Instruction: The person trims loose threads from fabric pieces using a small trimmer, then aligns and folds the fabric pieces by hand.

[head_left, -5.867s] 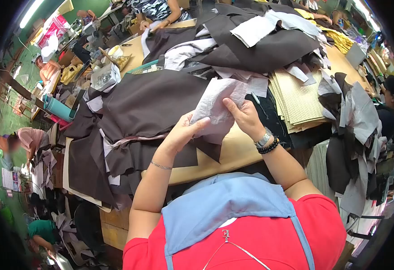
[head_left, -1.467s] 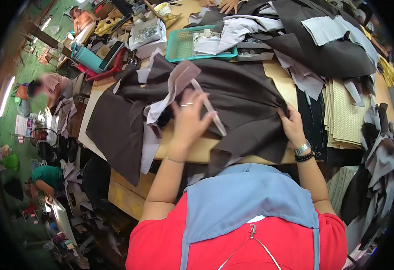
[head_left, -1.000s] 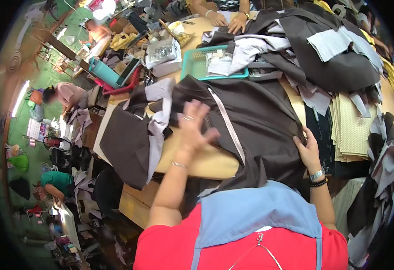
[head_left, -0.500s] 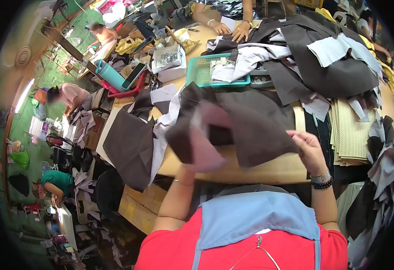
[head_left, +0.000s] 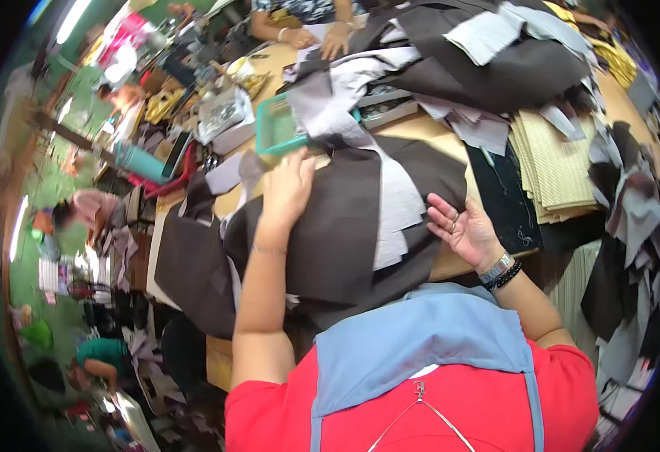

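A large dark brown-grey fabric piece [head_left: 333,233] lies spread over the near part of the table, draping toward my lap. My left hand [head_left: 288,184] reaches over its far left part, near the teal basket; motion smears the fingers, so their grip is unclear. To the right, my right hand [head_left: 465,232] is open, palm turned up and fingers apart, beside the fabric's right edge. Between the hands lies a pale lining strip [head_left: 399,207] with stepped edges. Another dark fabric piece [head_left: 194,264] hangs over the table's left edge.
A teal basket [head_left: 271,139] stands beyond my left hand, partly under pale cloth. A white box of small parts [head_left: 226,117] is left of it. Piled dark fabric [head_left: 488,71] covers the far right. Quilted yellowish sheets [head_left: 556,169] lie at right. A co-worker's hands [head_left: 318,39] are across the table.
The fabric lifted between my hands now lies spread on the table. My left hand has moved up and away from me; my right hand has let go and opened. The view has shifted.
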`<state>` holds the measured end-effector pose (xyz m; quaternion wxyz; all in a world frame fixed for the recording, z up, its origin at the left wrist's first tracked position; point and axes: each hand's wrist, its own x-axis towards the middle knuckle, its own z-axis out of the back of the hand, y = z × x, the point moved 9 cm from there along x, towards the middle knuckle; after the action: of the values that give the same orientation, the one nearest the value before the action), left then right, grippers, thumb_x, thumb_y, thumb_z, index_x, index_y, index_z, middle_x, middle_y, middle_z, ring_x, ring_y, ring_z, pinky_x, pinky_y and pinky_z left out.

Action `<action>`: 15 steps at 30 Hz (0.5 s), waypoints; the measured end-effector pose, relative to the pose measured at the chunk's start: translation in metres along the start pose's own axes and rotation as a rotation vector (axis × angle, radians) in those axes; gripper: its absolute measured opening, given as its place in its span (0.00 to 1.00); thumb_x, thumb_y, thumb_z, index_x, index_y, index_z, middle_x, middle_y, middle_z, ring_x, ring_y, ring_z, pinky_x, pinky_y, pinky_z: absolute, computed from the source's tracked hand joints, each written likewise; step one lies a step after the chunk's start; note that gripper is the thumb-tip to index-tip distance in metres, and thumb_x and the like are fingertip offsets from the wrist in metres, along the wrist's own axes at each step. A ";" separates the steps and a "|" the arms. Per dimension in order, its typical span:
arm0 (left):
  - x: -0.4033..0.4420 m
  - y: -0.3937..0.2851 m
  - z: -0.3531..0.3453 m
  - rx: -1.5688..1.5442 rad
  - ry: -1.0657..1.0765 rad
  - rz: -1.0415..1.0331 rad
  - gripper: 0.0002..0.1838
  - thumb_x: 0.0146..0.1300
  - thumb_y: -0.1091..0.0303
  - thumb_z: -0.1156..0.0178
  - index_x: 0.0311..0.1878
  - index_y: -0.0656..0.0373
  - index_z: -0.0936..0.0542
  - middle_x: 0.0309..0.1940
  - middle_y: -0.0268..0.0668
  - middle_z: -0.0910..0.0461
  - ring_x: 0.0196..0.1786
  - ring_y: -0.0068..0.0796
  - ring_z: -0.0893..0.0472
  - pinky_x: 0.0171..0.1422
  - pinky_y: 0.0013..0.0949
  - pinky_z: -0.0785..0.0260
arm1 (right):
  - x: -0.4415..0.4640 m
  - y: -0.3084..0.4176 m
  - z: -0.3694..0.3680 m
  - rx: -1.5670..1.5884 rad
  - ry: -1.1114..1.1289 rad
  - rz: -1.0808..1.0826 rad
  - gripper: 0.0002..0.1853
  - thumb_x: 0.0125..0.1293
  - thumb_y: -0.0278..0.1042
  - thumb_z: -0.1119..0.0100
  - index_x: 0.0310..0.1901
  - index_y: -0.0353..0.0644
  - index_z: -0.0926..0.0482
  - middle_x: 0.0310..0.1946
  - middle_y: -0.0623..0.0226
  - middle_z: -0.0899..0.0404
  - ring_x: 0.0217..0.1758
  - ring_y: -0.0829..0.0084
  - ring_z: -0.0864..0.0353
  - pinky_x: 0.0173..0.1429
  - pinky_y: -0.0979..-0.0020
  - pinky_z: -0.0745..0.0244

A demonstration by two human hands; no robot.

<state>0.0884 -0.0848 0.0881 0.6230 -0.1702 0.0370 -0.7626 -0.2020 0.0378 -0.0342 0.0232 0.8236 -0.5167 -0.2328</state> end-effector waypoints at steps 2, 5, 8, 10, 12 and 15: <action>-0.027 -0.014 -0.026 -0.044 0.073 0.006 0.34 0.67 0.38 0.47 0.65 0.54 0.27 0.65 0.49 0.28 0.68 0.47 0.30 0.71 0.61 0.45 | -0.019 0.024 0.009 -0.167 -0.164 0.165 0.24 0.79 0.54 0.61 0.69 0.51 0.39 0.64 0.58 0.28 0.56 0.64 0.20 0.62 0.60 0.25; -0.063 -0.037 -0.047 0.048 0.067 -0.026 0.34 0.61 0.38 0.40 0.64 0.49 0.25 0.71 0.46 0.34 0.75 0.46 0.38 0.73 0.71 0.55 | -0.039 0.054 0.015 -0.524 -0.285 0.455 0.25 0.76 0.46 0.51 0.70 0.52 0.41 0.63 0.60 0.29 0.57 0.66 0.22 0.61 0.63 0.26; -0.085 -0.052 -0.057 0.129 0.022 -0.094 0.24 0.59 0.48 0.34 0.57 0.45 0.20 0.68 0.44 0.31 0.74 0.42 0.35 0.74 0.69 0.54 | -0.032 0.066 -0.001 -0.946 -0.167 0.755 0.26 0.73 0.38 0.45 0.70 0.51 0.39 0.63 0.61 0.29 0.59 0.68 0.25 0.62 0.64 0.28; -0.086 -0.044 -0.071 0.080 0.015 -0.095 0.20 0.61 0.52 0.34 0.54 0.46 0.18 0.66 0.41 0.27 0.72 0.39 0.33 0.74 0.70 0.54 | -0.023 0.061 -0.026 -1.387 -0.075 0.828 0.26 0.70 0.31 0.42 0.68 0.48 0.34 0.63 0.60 0.28 0.62 0.67 0.26 0.65 0.62 0.31; -0.084 -0.052 -0.060 0.090 -0.092 -0.145 0.09 0.65 0.58 0.38 0.44 0.47 0.17 0.58 0.35 0.20 0.64 0.41 0.25 0.70 0.62 0.42 | -0.009 0.043 -0.046 -1.868 0.023 0.760 0.25 0.71 0.40 0.43 0.67 0.45 0.32 0.67 0.56 0.30 0.70 0.58 0.32 0.72 0.49 0.40; -0.076 -0.015 -0.052 -0.269 0.023 0.196 0.07 0.70 0.62 0.42 0.44 0.50 0.17 0.50 0.39 0.17 0.54 0.39 0.19 0.62 0.47 0.31 | 0.012 0.022 -0.034 -2.194 -0.009 0.680 0.35 0.69 0.56 0.44 0.71 0.45 0.38 0.71 0.58 0.35 0.77 0.54 0.42 0.77 0.41 0.55</action>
<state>0.0715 -0.0161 0.0268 0.6654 -0.2391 0.1622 -0.6884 -0.2025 0.0107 -0.0024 0.7881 0.1771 -0.2315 -0.5422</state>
